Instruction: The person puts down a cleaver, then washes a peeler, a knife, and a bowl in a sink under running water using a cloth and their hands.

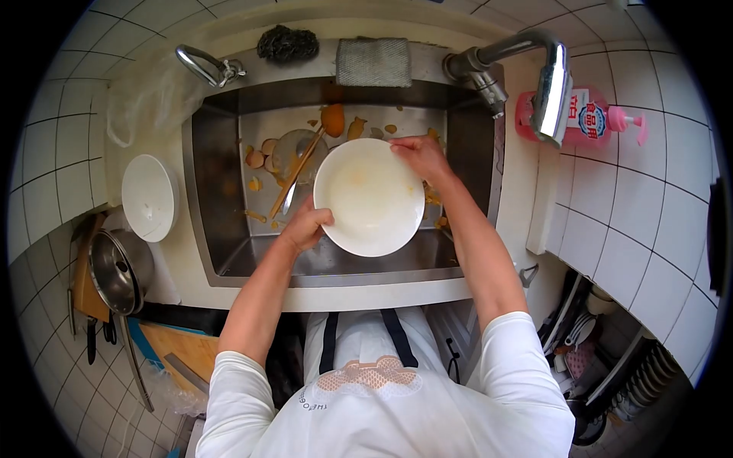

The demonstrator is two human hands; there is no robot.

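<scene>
A white bowl (369, 198) with faint yellowish residue is held between both hands above the sink (256, 248). My left hand (307, 224) grips its lower left rim, thumb over the edge. On the upper right rim my right hand (422, 158) is closed the same way. Beneath and to the left, chopsticks (296, 172) and a metal utensil (288, 200) rest on a clear, round dish (290, 153). Eggshells (255, 159) and orange-yellow food scraps (356, 127) are scattered over the sink floor. What lies directly under the bowl is hidden.
A chrome faucet (551, 91) overhangs the right side, beside a pink soap bottle (588, 116). Along the back edge are a steel scrubber (287, 44), a grey cloth (373, 62) and a small tap (206, 65). Another white bowl (150, 197) stands on the left counter.
</scene>
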